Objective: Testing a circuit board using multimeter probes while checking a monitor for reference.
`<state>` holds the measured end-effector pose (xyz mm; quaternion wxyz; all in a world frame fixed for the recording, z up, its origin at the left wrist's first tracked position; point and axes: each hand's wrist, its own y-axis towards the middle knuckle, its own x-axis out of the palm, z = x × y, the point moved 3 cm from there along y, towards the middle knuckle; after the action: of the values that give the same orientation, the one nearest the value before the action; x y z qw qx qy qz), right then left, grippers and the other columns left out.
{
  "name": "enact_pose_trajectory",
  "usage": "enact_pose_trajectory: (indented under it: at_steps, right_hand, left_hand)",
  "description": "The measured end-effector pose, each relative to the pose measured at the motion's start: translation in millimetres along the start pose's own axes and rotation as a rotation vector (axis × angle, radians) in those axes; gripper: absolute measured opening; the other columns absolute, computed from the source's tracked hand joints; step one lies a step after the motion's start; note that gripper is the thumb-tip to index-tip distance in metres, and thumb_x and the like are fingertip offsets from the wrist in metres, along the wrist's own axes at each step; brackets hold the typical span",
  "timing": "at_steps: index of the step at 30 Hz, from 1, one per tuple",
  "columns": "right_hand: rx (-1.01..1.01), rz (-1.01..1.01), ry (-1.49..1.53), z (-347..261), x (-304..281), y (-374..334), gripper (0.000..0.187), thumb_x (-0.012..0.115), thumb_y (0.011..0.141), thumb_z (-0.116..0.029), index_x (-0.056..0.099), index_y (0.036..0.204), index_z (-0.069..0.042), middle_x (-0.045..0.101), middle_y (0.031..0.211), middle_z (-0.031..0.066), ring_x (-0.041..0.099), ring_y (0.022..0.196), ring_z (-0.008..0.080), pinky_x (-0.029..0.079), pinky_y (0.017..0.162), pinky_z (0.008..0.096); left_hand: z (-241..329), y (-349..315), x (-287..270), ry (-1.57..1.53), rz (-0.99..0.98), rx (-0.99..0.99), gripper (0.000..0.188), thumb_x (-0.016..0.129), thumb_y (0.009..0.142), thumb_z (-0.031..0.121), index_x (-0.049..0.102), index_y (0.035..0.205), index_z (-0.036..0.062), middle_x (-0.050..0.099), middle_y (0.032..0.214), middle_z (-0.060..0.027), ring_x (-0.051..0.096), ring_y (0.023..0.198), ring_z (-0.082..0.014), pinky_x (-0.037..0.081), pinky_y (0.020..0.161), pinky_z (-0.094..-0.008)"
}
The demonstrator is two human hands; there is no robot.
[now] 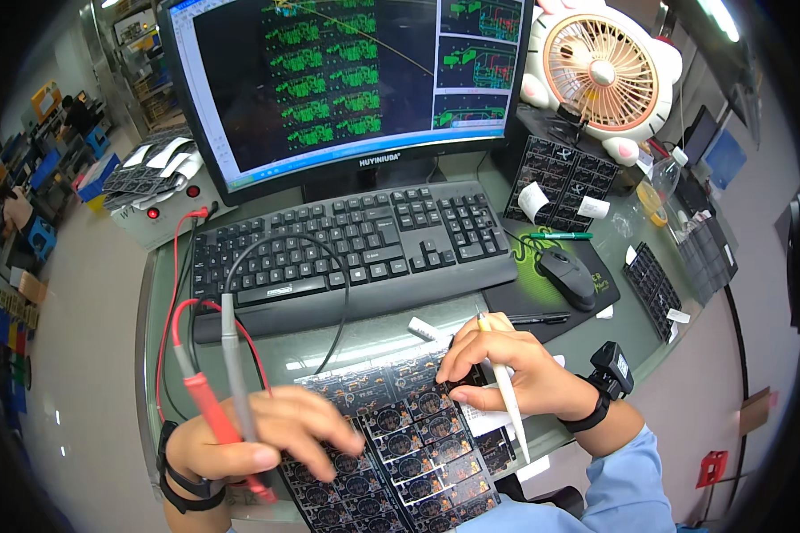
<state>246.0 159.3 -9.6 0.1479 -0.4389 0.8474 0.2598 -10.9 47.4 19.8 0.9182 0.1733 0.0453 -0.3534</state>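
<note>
My left hand (271, 435) is closed round a red test probe (212, 404) and a grey one (233, 355), their leads arching up over the keyboard. Its fingers are spread over the left part of a black circuit board panel (418, 444), which carries rows of identical small boards. My right hand (516, 364) pinches the panel's upper right edge between thumb and fingers. A slim white pen-like tool (507, 391) with a tapered end is tucked between those same fingers, pointing down. Under that hand lie a white paper slip (489, 419) and part of another dark panel (496, 451).
Beyond the panel lies a black keyboard (347, 249), with a monitor (329, 80) showing green board layouts behind it. At right are a mouse (567, 277), a green pen (560, 236), more panels (560, 182) and a fan (603, 75). A grey box (156, 226) stands left.
</note>
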Motion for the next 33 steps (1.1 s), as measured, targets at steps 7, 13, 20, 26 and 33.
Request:
enact_pose_trajectory:
  at_steps: [7, 13, 20, 26, 33]
  right_hand:
    - [-0.051, -0.027, -0.043, -1.4, -0.6, 3.3, 0.019, 0.075, 0.076, -0.012, 0.061, 0.089, -0.012, 0.068, 0.095, -0.0014, 0.056, 0.093, 0.0177, 0.032, 0.087, 0.0335]
    - [-0.087, -0.030, -0.118, -5.4, -1.0, 3.5, 0.024, 0.080, 0.073, -0.009, 0.060, 0.087, -0.012, 0.070, 0.094, 0.0024, 0.056, 0.088, 0.0203, 0.038, 0.083, 0.0338]
    - [-0.106, -0.019, -0.093, -2.6, 0.2, 4.6, 0.025, 0.080, 0.072, -0.008, 0.059, 0.086, -0.012, 0.070, 0.093, 0.0021, 0.056, 0.087, 0.0200, 0.038, 0.083, 0.0335]
    - [-0.094, -0.029, -0.053, -1.4, -0.6, 2.7, 0.023, 0.076, 0.076, -0.009, 0.061, 0.093, -0.012, 0.068, 0.094, 0.0006, 0.058, 0.093, 0.0208, 0.035, 0.085, 0.0348]
    - [-0.092, -0.027, -0.054, -1.5, -0.4, 2.7, 0.024, 0.076, 0.075, -0.008, 0.061, 0.094, -0.012, 0.067, 0.094, 0.0002, 0.058, 0.094, 0.0215, 0.035, 0.086, 0.0351]
  left_hand:
    - [-11.6, -7.5, 0.1, -0.298, -0.134, -0.203, 0.035, 0.041, 0.091, 0.019, 0.064, 0.099, -0.0064, 0.064, 0.107, -0.0225, 0.061, 0.102, -0.0339, 0.045, 0.093, -0.0417]
    - [-12.6, -7.8, 1.0, -0.334, -0.077, -0.225, 0.034, 0.041, 0.092, 0.019, 0.064, 0.098, -0.0057, 0.064, 0.105, -0.0217, 0.062, 0.099, -0.0322, 0.046, 0.090, -0.0397]
    - [-9.5, -5.6, 1.7, -0.307, -0.067, -0.222, 0.030, 0.044, 0.089, 0.015, 0.064, 0.095, -0.0064, 0.065, 0.101, -0.0221, 0.064, 0.096, -0.0323, 0.048, 0.086, -0.0391]
    - [-10.9, -4.8, 2.2, -0.307, -0.067, -0.229, 0.030, 0.044, 0.089, 0.015, 0.065, 0.094, -0.0067, 0.066, 0.101, -0.0224, 0.064, 0.095, -0.0323, 0.048, 0.086, -0.0390]
    - [-10.8, -4.6, 2.2, -0.321, -0.051, -0.233, 0.031, 0.044, 0.089, 0.015, 0.065, 0.094, -0.0068, 0.066, 0.100, -0.0222, 0.064, 0.095, -0.0324, 0.049, 0.086, -0.0389]
